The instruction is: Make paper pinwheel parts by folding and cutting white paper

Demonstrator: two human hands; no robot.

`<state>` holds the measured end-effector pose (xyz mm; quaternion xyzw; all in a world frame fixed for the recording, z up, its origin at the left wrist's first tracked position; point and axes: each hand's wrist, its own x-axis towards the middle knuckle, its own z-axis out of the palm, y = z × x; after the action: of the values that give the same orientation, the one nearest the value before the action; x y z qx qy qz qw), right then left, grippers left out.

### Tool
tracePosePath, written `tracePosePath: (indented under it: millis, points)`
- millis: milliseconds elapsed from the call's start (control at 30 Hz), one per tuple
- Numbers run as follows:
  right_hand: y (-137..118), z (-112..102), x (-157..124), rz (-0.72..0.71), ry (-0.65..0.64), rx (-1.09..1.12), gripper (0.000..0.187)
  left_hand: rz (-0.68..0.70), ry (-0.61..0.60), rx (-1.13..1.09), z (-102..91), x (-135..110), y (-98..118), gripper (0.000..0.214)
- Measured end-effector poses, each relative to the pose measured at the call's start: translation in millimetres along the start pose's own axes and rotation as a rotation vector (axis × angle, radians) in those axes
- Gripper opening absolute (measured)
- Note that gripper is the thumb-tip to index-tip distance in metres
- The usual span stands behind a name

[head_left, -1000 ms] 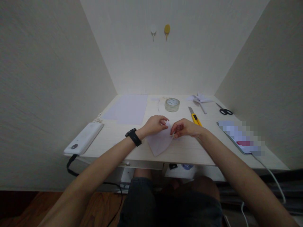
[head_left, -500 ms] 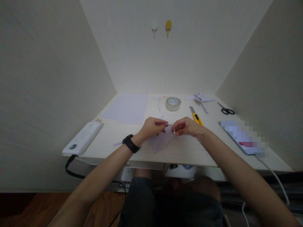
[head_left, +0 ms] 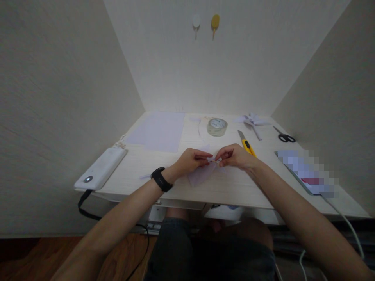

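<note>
My left hand [head_left: 190, 160] and my right hand [head_left: 236, 156] meet over the middle of the pale wooden desk [head_left: 234, 187]. Both pinch the top edge of a folded piece of white paper [head_left: 200, 175], whose lower part rests on the desk below my fingers. A black watch [head_left: 160, 179] sits on my left wrist. The fingertips of the two hands almost touch at the paper's upper corner.
A sheet of paper [head_left: 158, 130] lies at the back left, a tape roll [head_left: 217, 127] behind my hands. A yellow utility knife [head_left: 247, 144], a folded paper shape [head_left: 252, 120] and black scissors [head_left: 283, 135] lie to the right. A white power bank [head_left: 101, 168] sits at the left edge.
The paper has been folded smaller and lowered flatter on the desk, and my hands have closed in on its top edge. The view has tilted a little downward.
</note>
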<state>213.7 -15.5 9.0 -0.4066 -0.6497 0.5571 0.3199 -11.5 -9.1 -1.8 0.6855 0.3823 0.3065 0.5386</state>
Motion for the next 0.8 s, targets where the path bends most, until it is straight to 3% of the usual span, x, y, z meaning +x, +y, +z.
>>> tracePosePath:
  millis: [200, 800]
  points:
    - [-0.2, 6.5, 1.7, -0.036, 0.090, -0.130, 0.029, 0.102, -0.011, 0.106, 0.9, -0.1, -0.3, 0.031]
    - [2.5, 8.6, 3.3, 0.006, 0.073, -0.164, 0.033, 0.095, -0.013, 0.088, 3.1, 0.1, -0.6, 0.029]
